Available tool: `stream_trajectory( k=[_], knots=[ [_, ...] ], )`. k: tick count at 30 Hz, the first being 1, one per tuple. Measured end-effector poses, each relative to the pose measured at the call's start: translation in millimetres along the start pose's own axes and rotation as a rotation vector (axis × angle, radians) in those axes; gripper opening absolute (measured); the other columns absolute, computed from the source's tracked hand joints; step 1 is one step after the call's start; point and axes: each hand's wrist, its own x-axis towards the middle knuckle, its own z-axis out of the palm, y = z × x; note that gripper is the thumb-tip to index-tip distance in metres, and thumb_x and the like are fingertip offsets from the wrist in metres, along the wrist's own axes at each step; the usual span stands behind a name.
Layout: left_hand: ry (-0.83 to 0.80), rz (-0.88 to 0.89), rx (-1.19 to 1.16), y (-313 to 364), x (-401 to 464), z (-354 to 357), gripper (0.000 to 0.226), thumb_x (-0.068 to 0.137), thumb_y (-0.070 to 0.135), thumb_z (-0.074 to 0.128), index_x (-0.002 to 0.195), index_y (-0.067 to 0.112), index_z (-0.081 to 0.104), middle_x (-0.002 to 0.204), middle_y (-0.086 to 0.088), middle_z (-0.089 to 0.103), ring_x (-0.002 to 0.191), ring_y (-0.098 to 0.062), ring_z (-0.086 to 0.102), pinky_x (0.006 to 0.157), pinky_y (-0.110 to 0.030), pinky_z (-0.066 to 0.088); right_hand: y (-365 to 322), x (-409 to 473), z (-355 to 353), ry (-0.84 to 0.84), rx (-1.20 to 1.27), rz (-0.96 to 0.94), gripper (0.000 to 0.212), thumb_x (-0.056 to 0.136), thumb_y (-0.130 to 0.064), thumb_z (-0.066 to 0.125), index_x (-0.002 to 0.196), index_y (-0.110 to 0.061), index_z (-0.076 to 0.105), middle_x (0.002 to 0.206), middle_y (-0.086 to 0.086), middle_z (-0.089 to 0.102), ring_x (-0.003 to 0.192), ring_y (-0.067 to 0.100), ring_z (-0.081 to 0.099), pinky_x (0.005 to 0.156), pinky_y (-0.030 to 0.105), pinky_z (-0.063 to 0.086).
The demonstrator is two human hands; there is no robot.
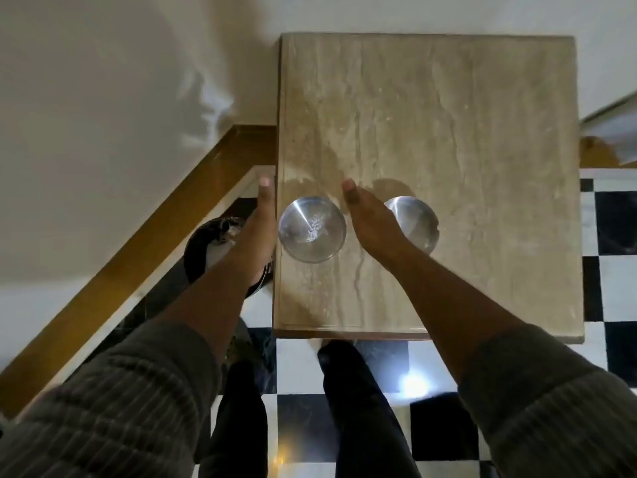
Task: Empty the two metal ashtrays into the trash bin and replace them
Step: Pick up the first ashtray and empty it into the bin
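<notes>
Two metal ashtrays sit on one beige stone table (448, 132), side by side near its front left corner. The left ashtray (312, 229) shows in full: a round shiny dish with a small patch of pale ash at its middle. The right ashtray (413, 220) is partly covered by the right hand (370, 219), so its contents cannot be seen.

Two bare hands reach forward, one on each side of the left ashtray. The left hand (258, 229) is flat and open, fingers straight, held edge-on at the table's left edge and just beside the dish; whether it touches the rim cannot be told. The right hand is also open with fingers extended, lying between the two ashtrays, gripping nothing.

One dark round trash bin (206, 243) stands on the floor just left of the table, partly hidden under the left forearm. The floor (613, 222) is black-and-white checked tile. Two ribbed grey sleeves (120, 408) cover the upper forearms.
</notes>
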Motion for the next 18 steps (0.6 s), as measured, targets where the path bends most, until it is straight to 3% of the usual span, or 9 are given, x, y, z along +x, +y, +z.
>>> stream_trajectory(
  k=[1, 3, 6, 8, 10, 15, 18],
  knots=[
    [0.021, -0.014, -0.038, -3.0, 1.1, 2.6, 0.091, 0.088, 0.080, 0.014, 0.156, 0.022, 0.031, 0.164, -0.010, 0.032, 0.147, -0.028, 0.034, 0.112, -0.043, 0.031, 1.1, 3.6, 6.5, 0.018, 0.008, 0.005, 0.058, 0.091, -0.069, 0.028, 0.115, -0.028, 0.061, 0.097, -0.018, 0.064, 0.088, -0.003, 0.055, 0.080, 0.018, 0.036],
    [0.085, -0.060, -0.050, -12.6, 10.1, 6.1, 0.091, 0.088, 0.081, 0.017, 0.155, 0.022, 0.034, 0.161, -0.011, 0.038, 0.142, -0.029, 0.041, 0.114, -0.052, 0.036, 5.1, 13.5, 17.1, 0.062, -0.039, 0.055, 0.043, 0.098, -0.055, 0.031, 0.096, -0.024, 0.061, 0.078, -0.018, 0.057, 0.080, 0.003, 0.057, 0.070, 0.020, 0.034],
    [0.088, -0.093, -0.074, -20.9, 16.2, 10.3, 0.089, 0.087, 0.082, 0.019, 0.151, 0.023, 0.041, 0.155, -0.009, 0.046, 0.130, -0.026, 0.051, 0.105, -0.054, 0.047, 7.5, 24.6, 29.1, 0.073, -0.180, 0.124, 0.029, 0.097, -0.027, 0.040, 0.106, -0.011, 0.062, 0.102, 0.006, 0.067, 0.102, 0.028, 0.060, 0.080, 0.031, 0.039],
    [0.064, -0.078, -0.106, -21.9, 20.2, 11.1, 0.089, 0.087, 0.082, 0.019, 0.149, 0.023, 0.045, 0.150, -0.009, 0.052, 0.121, -0.023, 0.055, 0.090, -0.043, 0.053, 5.0, 29.3, 33.2, 0.062, -0.337, 0.119, 0.025, 0.093, -0.017, 0.045, 0.109, -0.007, 0.062, 0.113, 0.014, 0.067, 0.106, 0.031, 0.061, 0.081, 0.030, 0.041],
    [0.069, -0.085, -0.138, -24.0, 24.4, 10.2, 0.091, 0.086, 0.083, 0.018, 0.149, 0.023, 0.045, 0.148, -0.010, 0.054, 0.117, -0.022, 0.057, 0.076, -0.036, 0.050, 3.0, 30.5, 38.9, 0.058, -0.489, 0.079, 0.022, 0.091, -0.015, 0.052, 0.110, -0.006, 0.062, 0.111, 0.014, 0.069, 0.103, 0.030, 0.065, 0.076, 0.029, 0.044],
    [0.146, -0.160, -0.231, -32.1, 20.8, -6.8, 0.092, 0.086, 0.084, 0.021, 0.148, 0.021, 0.046, 0.147, -0.014, 0.054, 0.123, -0.030, 0.056, 0.075, -0.038, 0.049, -7.6, 20.5, 54.3, 0.029, -0.602, -0.005, 0.020, 0.090, -0.006, 0.054, 0.110, -0.005, 0.060, 0.110, 0.015, 0.066, 0.098, 0.029, 0.066, 0.070, 0.028, 0.045],
    [0.174, -0.284, -0.322, -39.9, 22.0, -29.8, 0.068, 0.095, 0.068, 0.040, 0.141, 0.019, 0.051, 0.141, -0.014, 0.058, 0.121, -0.033, 0.057, 0.078, -0.044, 0.054, -20.4, 12.2, 66.5, 0.002, -0.647, -0.078, 0.022, 0.093, -0.007, 0.054, 0.113, -0.003, 0.060, 0.114, 0.015, 0.064, 0.099, 0.027, 0.065, 0.072, 0.026, 0.042]
  ],
)
